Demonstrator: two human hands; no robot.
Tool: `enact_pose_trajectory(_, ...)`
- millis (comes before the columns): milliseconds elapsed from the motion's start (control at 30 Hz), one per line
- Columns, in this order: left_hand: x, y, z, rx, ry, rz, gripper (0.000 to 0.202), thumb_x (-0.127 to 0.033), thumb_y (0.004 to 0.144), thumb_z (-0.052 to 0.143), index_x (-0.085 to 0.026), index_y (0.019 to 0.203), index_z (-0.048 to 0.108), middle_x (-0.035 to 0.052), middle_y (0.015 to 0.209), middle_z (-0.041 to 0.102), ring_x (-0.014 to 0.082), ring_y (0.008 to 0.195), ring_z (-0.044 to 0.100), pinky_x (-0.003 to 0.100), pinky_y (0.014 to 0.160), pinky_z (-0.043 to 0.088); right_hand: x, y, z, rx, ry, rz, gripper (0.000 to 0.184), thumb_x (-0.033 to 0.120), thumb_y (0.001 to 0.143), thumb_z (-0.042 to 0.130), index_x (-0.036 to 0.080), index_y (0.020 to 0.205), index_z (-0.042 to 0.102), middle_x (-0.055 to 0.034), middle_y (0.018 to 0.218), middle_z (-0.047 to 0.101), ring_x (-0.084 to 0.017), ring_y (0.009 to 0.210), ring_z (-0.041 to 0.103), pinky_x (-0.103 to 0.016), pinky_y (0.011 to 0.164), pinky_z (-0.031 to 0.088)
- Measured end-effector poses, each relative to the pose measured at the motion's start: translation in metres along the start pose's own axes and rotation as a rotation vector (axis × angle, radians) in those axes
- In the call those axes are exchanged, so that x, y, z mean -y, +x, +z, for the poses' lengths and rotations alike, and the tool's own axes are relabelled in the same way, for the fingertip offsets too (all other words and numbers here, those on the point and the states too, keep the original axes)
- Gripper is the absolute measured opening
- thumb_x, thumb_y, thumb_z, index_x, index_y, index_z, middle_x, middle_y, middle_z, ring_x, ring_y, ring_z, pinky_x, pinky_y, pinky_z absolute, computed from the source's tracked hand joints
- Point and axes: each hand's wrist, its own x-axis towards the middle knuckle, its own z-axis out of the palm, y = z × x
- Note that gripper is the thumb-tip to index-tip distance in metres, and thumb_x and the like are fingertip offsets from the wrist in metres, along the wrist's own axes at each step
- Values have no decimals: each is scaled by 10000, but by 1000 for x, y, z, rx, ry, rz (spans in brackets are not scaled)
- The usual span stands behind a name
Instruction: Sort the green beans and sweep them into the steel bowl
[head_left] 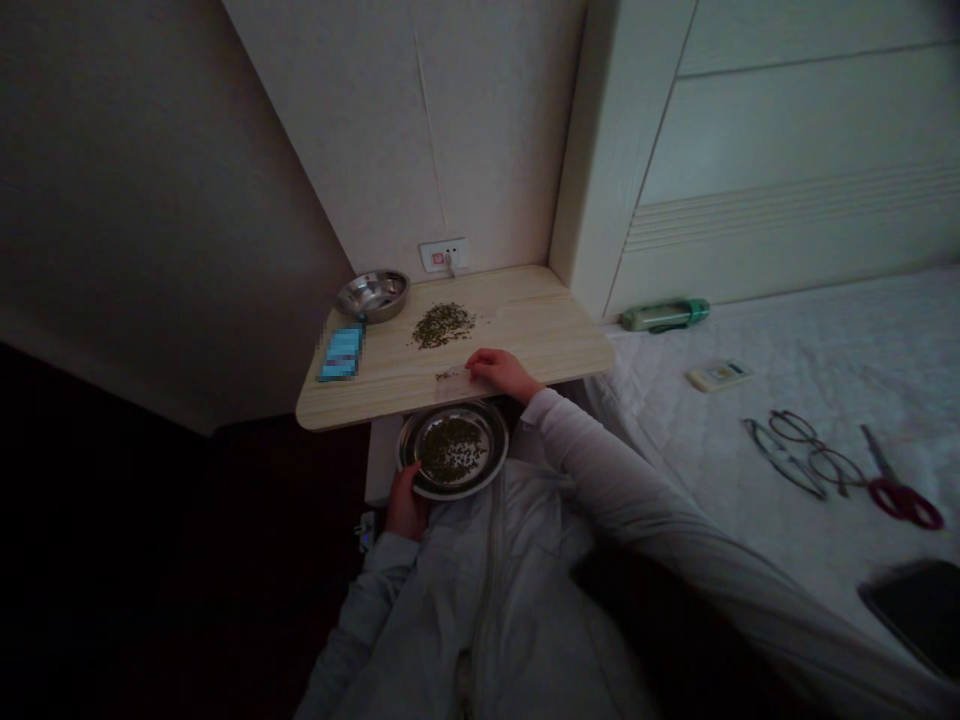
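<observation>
My left hand (406, 503) grips the near left rim of a round steel plate (418, 423) that holds a layer of small green beans, just below the front edge of a light wooden shelf (547, 335). My right hand (498, 371) rests on the shelf near its front edge, fingers curled down, with a few loose beans (445, 376) beside the fingertips. A larger pile of green beans (443, 324) lies on the shelf farther back.
An empty steel bowl (373, 294) stands at the shelf's back left, a blue packet (341, 353) at its left. A wall socket (444, 255) is behind. On the bed (795, 330) to the right lie a green bottle (663, 315), a remote (718, 375), glasses (802, 455), red scissors (900, 493) and a dark phone (915, 610).
</observation>
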Motion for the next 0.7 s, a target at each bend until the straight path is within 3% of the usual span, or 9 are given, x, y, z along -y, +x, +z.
enact_pose_trajectory(200, -1, 0, 0, -29, 9, -31, 140, -180, 661, 513, -178, 775, 594, 14, 758, 648, 167, 823, 589, 291, 727, 449, -2, 3, 2, -11, -74, 8, 196, 220, 715, 488, 170, 875, 589, 3, 749, 650, -103, 681, 553, -213, 643, 393)
enact_pose_trajectory(567, -2, -4, 0, -46, 7, -72, 83, -206, 670, 524, -181, 722, 583, 24, 732, 639, 174, 825, 587, 293, 717, 452, 7, 13, 19, -116, -260, 81, 208, 317, 743, 479, 208, 894, 570, -17, 866, 635, -145, 771, 557, -249, 668, 397)
enact_pose_trajectory(700, -2, -4, 1, -39, 13, -5, 70, -187, 658, 528, -186, 713, 571, 8, 739, 642, 166, 812, 589, 290, 719, 449, 11, 14, 23, -161, -291, 115, 203, 331, 742, 469, 202, 865, 564, -27, 838, 632, -153, 752, 555, -248, 637, 388)
